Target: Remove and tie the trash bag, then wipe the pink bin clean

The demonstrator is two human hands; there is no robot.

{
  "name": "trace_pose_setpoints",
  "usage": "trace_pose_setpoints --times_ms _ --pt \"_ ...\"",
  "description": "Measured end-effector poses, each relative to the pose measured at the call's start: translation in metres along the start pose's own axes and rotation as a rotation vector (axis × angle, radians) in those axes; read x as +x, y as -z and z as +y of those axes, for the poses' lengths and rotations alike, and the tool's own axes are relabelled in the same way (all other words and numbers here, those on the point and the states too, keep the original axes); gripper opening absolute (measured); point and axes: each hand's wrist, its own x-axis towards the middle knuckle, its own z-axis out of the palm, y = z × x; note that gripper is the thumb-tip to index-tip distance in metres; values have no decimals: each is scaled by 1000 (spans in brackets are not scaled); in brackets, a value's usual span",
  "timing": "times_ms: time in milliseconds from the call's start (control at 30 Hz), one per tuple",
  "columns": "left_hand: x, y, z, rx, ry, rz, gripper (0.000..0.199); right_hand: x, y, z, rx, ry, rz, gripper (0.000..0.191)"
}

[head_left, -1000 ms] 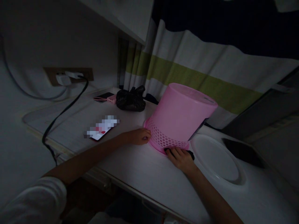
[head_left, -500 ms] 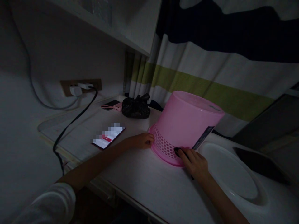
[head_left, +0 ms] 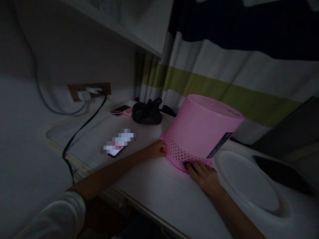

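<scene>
A pink basket [head_left: 204, 122] stands upside down on the white desk [head_left: 149, 189], its perforated band and rim at the bottom and a dark label on its side. My left hand [head_left: 158, 149] has its curled fingers on the left part of the rim. At the front of the rim is my right hand [head_left: 203, 174], closed around a slim black object [head_left: 186, 165], whose tip lies against the perforated band. Most of that object is hidden by the fingers.
A lit phone [head_left: 119, 142] lies left of the basket. Behind it are a black plastic bag [head_left: 147, 112], a pink power bank [head_left: 128, 112] and a dark flat device. A round white lid [head_left: 249, 182] lies at right. Cables hang from the wall socket [head_left: 106, 89].
My right hand has shifted slightly left along the basket's rim, and the black object in it lies at a different angle. My left hand stays at the rim. The camera view has moved a little.
</scene>
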Motion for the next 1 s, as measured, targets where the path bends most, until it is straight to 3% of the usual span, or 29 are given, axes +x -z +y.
trace_pose_setpoints --times_ms 133,267,467,633,767,1000 --pt "-2 -1 3 68 57 21 16 7 13 30 -84 -70 88 20" --pt "-4 -2 6 136 130 71 7 12 18 39 -100 -150 119 15" --pt "-6 -5 7 153 164 107 6 6 9 18 -20 -107 42 22" --pt "-5 -7 -2 104 154 155 13 -7 -2 -1 61 9 -65 24" --pt "-2 -13 -12 22 134 196 25 -13 -4 -3 69 8 -81 24" --pt "4 -27 -30 -143 77 268 69 2 11 20 26 -65 -24 23"
